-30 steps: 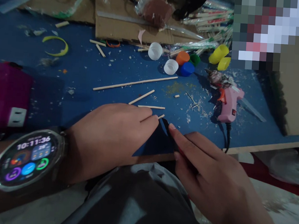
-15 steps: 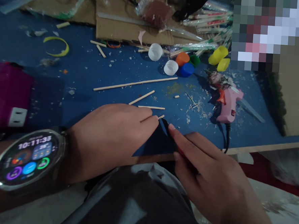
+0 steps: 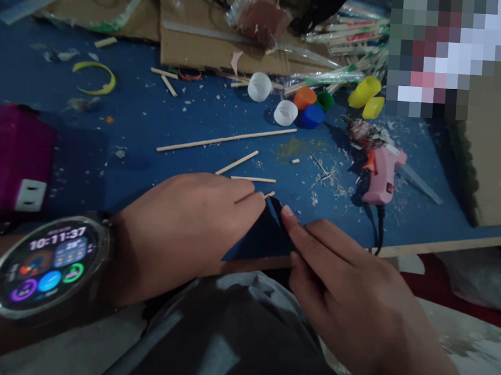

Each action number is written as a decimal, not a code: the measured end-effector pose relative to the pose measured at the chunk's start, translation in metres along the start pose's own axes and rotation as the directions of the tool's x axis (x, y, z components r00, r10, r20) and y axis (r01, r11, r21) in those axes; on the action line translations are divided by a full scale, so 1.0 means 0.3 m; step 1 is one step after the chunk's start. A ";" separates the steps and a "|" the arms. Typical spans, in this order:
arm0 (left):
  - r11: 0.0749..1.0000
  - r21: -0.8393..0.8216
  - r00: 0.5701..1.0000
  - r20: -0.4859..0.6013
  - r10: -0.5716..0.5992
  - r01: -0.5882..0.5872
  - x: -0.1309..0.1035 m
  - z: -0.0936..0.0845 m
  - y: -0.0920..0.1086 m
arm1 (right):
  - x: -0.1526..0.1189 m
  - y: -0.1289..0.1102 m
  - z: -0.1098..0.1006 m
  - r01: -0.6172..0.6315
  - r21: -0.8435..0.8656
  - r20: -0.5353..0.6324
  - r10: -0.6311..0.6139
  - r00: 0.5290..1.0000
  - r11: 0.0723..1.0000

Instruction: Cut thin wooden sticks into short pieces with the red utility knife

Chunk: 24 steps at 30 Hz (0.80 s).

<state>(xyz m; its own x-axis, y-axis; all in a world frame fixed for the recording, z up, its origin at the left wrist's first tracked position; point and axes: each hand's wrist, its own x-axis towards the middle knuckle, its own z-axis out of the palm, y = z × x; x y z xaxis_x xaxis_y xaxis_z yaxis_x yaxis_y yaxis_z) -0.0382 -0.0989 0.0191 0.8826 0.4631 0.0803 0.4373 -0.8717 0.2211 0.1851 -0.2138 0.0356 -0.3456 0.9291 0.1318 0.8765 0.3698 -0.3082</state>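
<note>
My left hand (image 3: 193,223), with a watch on its wrist, presses a thin wooden stick (image 3: 269,195) against the blue tabletop; only the stick's tip shows past the fingers. My right hand (image 3: 338,272) is closed round a knife, its index finger laid along the back. The dark knife blade (image 3: 276,208) meets the stick's tip just right of my left fingers. Two short cut sticks, one slanted (image 3: 237,162) and one nearly level (image 3: 253,180), lie just beyond my left hand. Farther off rests a longer stick (image 3: 227,140).
A pink glue gun (image 3: 382,176) with a cord lies at right. Plastic bottle caps (image 3: 305,98) sit beyond the sticks. Cardboard (image 3: 222,53) and wrapped sticks (image 3: 348,38) fill the back. A purple box (image 3: 14,162) stands at left, and the wooden table edge (image 3: 446,246) runs in front.
My right hand and the knife have shifted very slightly. The left hand and the stick under it stay in place.
</note>
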 end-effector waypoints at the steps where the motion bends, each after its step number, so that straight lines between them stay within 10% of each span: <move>1: 1.000 0.000 1.000 -0.003 0.002 -0.002 0.000 0.002 -0.001 | 0.001 0.000 0.000 0.019 -0.016 -0.001 -0.019 1.000 1.000; 24: 0.999 -0.005 0.998 -0.053 0.045 -0.045 -0.001 0.014 0.003 | -0.014 -0.010 0.000 0.084 -0.189 0.088 -0.068 0.994 0.978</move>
<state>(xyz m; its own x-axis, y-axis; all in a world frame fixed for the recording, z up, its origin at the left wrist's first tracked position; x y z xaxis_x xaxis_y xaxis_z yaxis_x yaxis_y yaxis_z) -0.0373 -0.1004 0.0152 0.8910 0.4312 0.1417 0.3959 -0.8910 0.2223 0.1840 -0.2187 0.0360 -0.4325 0.8990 0.0693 0.8920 0.4378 -0.1126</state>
